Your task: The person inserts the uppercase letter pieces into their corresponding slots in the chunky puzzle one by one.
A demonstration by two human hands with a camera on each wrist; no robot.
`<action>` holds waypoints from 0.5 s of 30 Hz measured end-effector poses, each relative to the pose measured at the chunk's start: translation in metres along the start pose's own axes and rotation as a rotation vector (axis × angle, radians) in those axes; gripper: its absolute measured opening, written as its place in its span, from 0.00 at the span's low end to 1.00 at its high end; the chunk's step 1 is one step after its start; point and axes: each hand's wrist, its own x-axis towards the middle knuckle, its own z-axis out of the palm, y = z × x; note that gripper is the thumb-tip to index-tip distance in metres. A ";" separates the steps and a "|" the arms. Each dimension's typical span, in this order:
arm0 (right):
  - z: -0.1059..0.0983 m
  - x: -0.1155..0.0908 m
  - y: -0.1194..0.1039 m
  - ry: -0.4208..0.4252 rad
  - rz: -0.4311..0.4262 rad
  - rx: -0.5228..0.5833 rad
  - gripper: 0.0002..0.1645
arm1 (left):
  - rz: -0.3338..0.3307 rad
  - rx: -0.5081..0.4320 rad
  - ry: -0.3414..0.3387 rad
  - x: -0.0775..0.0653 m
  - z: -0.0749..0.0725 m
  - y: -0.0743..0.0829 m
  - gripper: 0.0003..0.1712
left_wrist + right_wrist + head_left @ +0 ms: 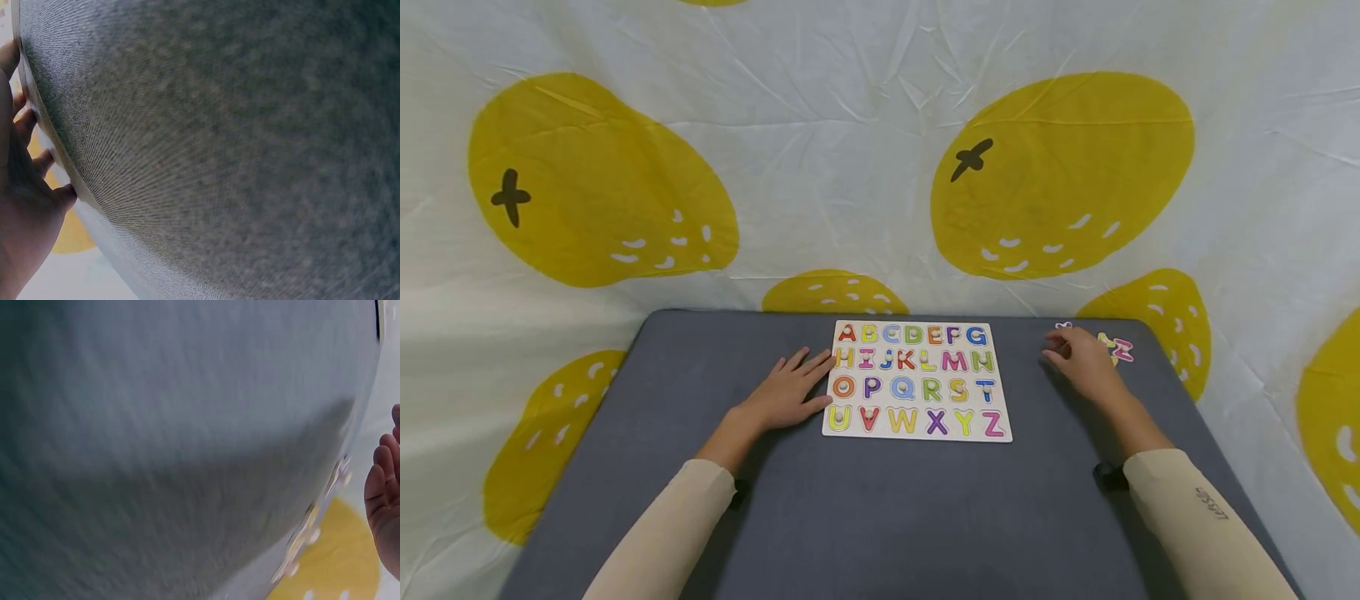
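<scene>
A white alphabet puzzle board (917, 435) lies on the table with rows of coloured letters, several bearing small knobs. My left hand (787, 393) rests flat at its left side, fingers spread, fingertips touching the board's edge. In the left wrist view its fingers (25, 125) reach along the table surface. My right hand (1084, 362) is over the table to the right of the board, fingers loosely bent, with no piece visible in it. Beside and partly behind it lie loose letter pieces: a pink Z (1123, 349), a yellow piece (1105, 339) and a pale piece (1063, 325).
The dark grey table (910, 517) extends around the board. Behind it hangs a white cloth (842, 183) with large yellow fruit prints. A dark band (1109, 477) sits at the right wrist, by the beige sleeve (1202, 525).
</scene>
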 end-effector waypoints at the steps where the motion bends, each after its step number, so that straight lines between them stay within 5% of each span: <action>1: -0.003 0.002 0.006 0.006 0.003 -0.004 0.18 | -0.001 -0.001 -0.001 0.000 0.000 0.000 0.45; 9: -0.018 0.013 0.032 -0.037 0.114 -0.020 0.18 | -0.018 0.009 -0.012 0.002 0.002 -0.003 0.45; 15: -0.021 0.017 0.038 -0.061 0.117 -0.031 0.18 | -0.020 -0.002 -0.021 0.003 0.003 -0.004 0.45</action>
